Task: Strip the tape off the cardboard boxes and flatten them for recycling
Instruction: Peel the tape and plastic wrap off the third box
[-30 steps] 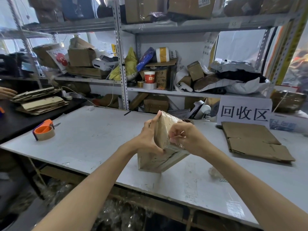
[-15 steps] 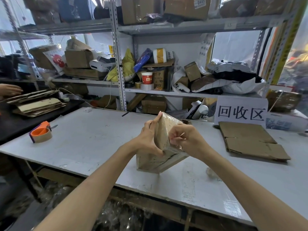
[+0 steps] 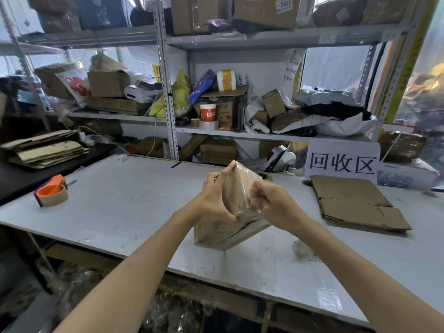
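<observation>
Two-handed: left hand [image 3: 212,203] clamps box [image 3: 236,193], right hand [image 3: 271,203] pinches tape [image 3: 259,209]; pull slow & flat, away frm left grip

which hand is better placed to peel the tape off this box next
Right, probably: the right hand pinches the tape at the edge of the box, while the left hand holds the tilted box steady.
</observation>
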The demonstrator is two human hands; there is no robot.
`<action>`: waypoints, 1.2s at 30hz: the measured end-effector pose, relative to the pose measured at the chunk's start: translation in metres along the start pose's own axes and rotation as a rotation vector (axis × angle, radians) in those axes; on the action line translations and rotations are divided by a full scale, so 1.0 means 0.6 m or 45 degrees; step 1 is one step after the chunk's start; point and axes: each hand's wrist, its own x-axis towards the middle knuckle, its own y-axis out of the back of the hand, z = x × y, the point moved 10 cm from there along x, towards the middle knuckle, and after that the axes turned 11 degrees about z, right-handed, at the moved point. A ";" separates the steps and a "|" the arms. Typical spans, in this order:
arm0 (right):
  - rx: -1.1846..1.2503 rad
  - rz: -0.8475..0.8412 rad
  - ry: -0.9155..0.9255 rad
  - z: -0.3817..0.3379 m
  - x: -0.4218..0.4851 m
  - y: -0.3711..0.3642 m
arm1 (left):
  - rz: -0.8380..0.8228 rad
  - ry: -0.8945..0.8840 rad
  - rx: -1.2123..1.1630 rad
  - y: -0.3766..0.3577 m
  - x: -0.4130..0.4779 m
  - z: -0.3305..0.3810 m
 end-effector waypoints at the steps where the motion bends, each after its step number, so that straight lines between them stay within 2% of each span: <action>1: -0.004 -0.022 -0.009 0.003 0.000 -0.002 | -0.002 0.001 -0.003 0.000 0.001 -0.001; 3: 0.027 -0.049 -0.022 0.005 -0.004 -0.004 | 0.003 0.012 -0.002 0.002 0.001 -0.002; 7: 0.360 0.124 -0.081 0.010 0.004 0.038 | 0.014 0.081 -0.019 0.013 0.002 -0.017; 8: 0.352 0.116 -0.072 0.011 0.007 0.046 | 0.005 0.082 -0.023 0.013 0.002 -0.016; 12: 0.186 -0.094 0.000 0.000 -0.001 0.023 | -0.010 0.083 -0.020 0.010 -0.001 -0.008; 18: -0.017 -0.002 0.008 0.001 -0.008 0.010 | 0.026 0.032 -0.013 0.007 0.000 -0.007; 21: -0.179 -0.040 0.007 0.008 -0.011 0.000 | 0.036 0.044 -0.022 0.010 0.005 -0.015; 25: -0.034 -0.046 -0.067 0.018 -0.008 0.013 | 0.026 0.038 0.034 0.002 0.008 -0.013; 29: 0.107 0.076 -0.166 0.024 -0.001 0.036 | 0.154 0.107 0.188 0.007 0.010 -0.017; 31: 0.012 0.154 -0.160 0.015 0.002 0.040 | 0.210 0.051 0.260 0.009 0.011 -0.008; 36: -0.290 0.046 -0.227 0.016 0.010 0.004 | 0.317 -0.030 0.320 0.015 0.009 -0.002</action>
